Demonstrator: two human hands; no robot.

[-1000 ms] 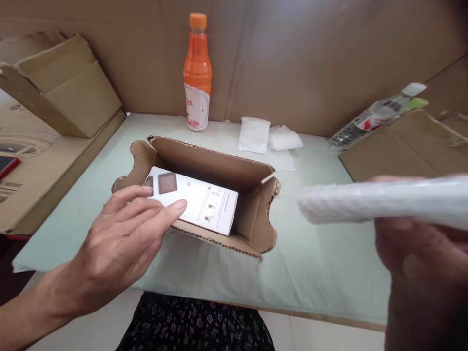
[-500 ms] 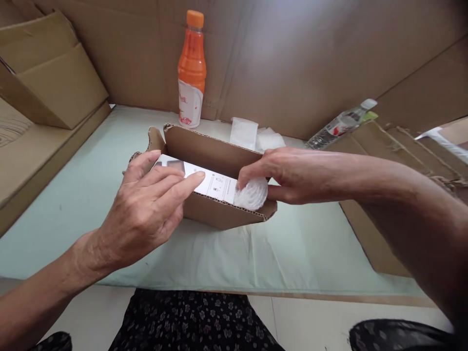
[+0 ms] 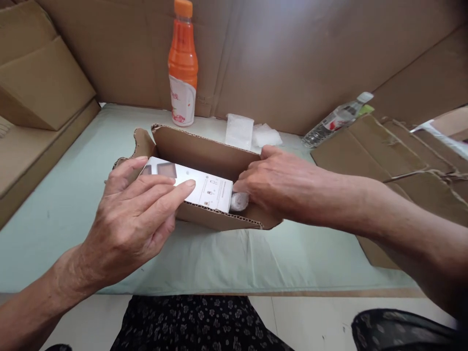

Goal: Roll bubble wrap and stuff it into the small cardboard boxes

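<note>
An open brown cardboard carton (image 3: 219,220) stands on the green cloth, holding a white printed box (image 3: 193,192). My left hand (image 3: 133,209) lies over the left end of both. Its fingers are spread across the white box's top, with the thumb low beside the carton's front wall. At the right end, my right hand (image 3: 270,183) reaches inside with bent fingers closed on a rolled piece of bubble wrap (image 3: 240,201). The roll sits against the white box's end. My right fingertips and part of the roll are hidden.
Behind the carton stand an orange bottle (image 3: 183,68) and folded white packing pieces (image 3: 239,130). A clear bottle (image 3: 336,121) leans on cardboard boxes (image 3: 369,146) at right. Another carton (image 3: 47,83) is at left. A cardboard wall (image 3: 278,58) closes the back.
My right hand has pushed the bubble wrap roll down into the carton's right end, so less of it shows. The view has shifted slightly; my left hand keeps its place on the white box.
</note>
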